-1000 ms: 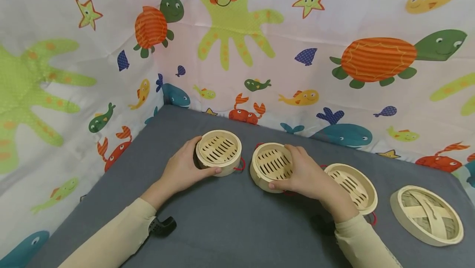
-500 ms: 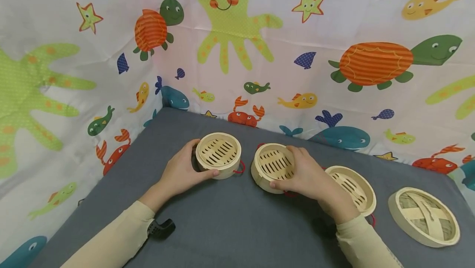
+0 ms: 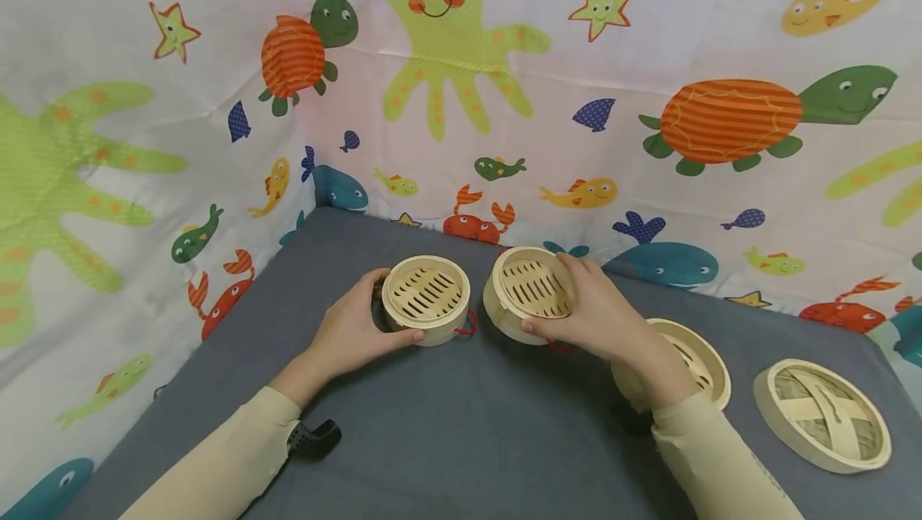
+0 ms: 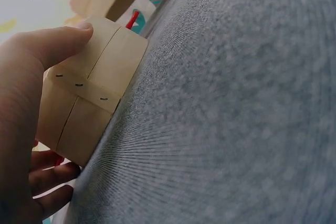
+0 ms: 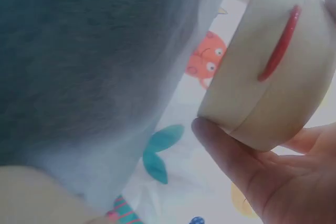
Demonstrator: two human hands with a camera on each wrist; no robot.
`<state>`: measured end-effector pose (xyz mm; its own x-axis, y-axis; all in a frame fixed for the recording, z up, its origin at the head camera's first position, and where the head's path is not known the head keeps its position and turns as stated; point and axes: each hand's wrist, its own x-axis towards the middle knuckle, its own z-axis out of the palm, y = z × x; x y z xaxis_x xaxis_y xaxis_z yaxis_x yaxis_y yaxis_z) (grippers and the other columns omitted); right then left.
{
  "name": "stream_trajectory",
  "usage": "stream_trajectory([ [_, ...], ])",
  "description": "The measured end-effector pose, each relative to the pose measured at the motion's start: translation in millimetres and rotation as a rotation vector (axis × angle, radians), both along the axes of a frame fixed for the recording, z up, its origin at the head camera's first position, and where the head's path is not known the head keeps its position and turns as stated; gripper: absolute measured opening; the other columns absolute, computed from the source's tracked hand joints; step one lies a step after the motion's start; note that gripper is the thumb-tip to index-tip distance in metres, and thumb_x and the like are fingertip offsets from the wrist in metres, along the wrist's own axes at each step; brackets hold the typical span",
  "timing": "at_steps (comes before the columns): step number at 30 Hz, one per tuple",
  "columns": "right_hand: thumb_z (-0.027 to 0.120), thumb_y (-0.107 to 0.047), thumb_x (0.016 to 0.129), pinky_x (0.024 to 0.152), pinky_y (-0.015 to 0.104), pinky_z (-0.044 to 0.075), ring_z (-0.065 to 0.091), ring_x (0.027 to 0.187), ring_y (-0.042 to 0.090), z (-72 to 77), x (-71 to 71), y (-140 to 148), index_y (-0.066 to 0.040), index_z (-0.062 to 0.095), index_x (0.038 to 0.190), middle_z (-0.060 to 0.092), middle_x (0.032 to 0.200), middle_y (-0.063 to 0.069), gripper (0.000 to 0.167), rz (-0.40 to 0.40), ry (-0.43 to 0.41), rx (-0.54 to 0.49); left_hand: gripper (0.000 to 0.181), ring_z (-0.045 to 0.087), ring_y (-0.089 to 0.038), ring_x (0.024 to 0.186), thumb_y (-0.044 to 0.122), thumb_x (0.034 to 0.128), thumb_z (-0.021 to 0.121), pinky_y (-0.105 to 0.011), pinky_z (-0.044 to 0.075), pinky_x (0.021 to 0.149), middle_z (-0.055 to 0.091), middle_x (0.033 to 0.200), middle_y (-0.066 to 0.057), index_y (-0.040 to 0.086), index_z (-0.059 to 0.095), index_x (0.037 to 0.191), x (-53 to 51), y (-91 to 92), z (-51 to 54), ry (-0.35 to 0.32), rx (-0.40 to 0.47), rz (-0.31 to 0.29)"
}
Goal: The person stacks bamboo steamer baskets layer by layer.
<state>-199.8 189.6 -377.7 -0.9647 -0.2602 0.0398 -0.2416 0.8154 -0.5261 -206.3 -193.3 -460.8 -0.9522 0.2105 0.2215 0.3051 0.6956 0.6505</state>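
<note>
Near the table's back left, my left hand grips a small round bamboo steamer basket with a slatted base and red side loops. In the left wrist view the thumb lies along the basket's stapled wall, and its underside meets the grey cloth. My right hand holds a matching bamboo steamer basket, raised off the table and slightly tilted, thumb on the near side and fingers at the far rim. A red loop shows on its wall in the right wrist view. A gap separates the two baskets.
A third steamer basket lies under my right forearm, partly hidden by it. To its right sits a woven bamboo lid. A printed sea-animal curtain hangs behind and left of the grey table.
My right hand has lifted its steamer basket off the cloth and slightly away from me. The left hand and its basket stay in place.
</note>
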Motion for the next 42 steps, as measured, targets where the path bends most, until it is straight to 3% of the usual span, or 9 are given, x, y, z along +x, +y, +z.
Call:
stream_trajectory([
  [12, 0.089, -0.072, 0.077, 0.108, 0.06, 0.047, 0.049, 0.136, 0.036, 11.2, -16.7, -31, -0.008, 0.033, 0.17, 0.04, 0.16, 0.02, 0.126, 0.079, 0.027, -0.068, 0.12, 0.061, -0.033, 0.137, 0.078, 0.0735, 0.089, -0.064, 0.049, 0.107, 0.06, 0.152, -0.009, 0.01, 0.044, 0.163, -1.9, -0.4, -0.7, 0.011, 0.005, -0.006],
  [31, 0.084, -0.075, 0.079, 0.108, 0.057, 0.05, 0.048, 0.135, 0.03, 13.1, -30.6, -76, -0.015, 0.024, 0.175, 0.039, 0.162, 0.014, 0.129, 0.176, 0.045, -0.053, 0.115, 0.065, -0.034, 0.13, 0.075, 0.0741, 0.09, -0.062, 0.052, 0.104, 0.064, 0.149, -0.008, 0.013, 0.048, 0.162, -2.7, 1.7, -3.1, 0.024, 0.004, 0.004],
  [37, 0.084, -0.075, 0.078, 0.116, 0.059, 0.044, 0.044, 0.147, 0.032, 10.5, -33.3, -88, -0.013, 0.022, 0.176, 0.029, 0.171, 0.015, 0.131, 0.204, 0.026, -0.079, 0.116, 0.063, -0.037, 0.132, 0.075, 0.0742, 0.089, -0.065, 0.05, 0.105, 0.063, 0.151, -0.009, 0.013, 0.048, 0.163, -2.7, 2.5, -3.1, 0.02, -0.01, 0.012],
  [42, 0.084, -0.074, 0.078, 0.112, 0.057, 0.047, 0.052, 0.136, 0.031, 7.2, -35.8, -97, -0.012, 0.025, 0.175, 0.034, 0.165, 0.013, 0.129, 0.223, 0.034, -0.083, 0.116, 0.063, -0.038, 0.132, 0.077, 0.0746, 0.088, -0.065, 0.049, 0.105, 0.063, 0.152, -0.008, 0.014, 0.048, 0.163, -3.2, 2.3, -3.2, 0.028, -0.015, 0.01],
])
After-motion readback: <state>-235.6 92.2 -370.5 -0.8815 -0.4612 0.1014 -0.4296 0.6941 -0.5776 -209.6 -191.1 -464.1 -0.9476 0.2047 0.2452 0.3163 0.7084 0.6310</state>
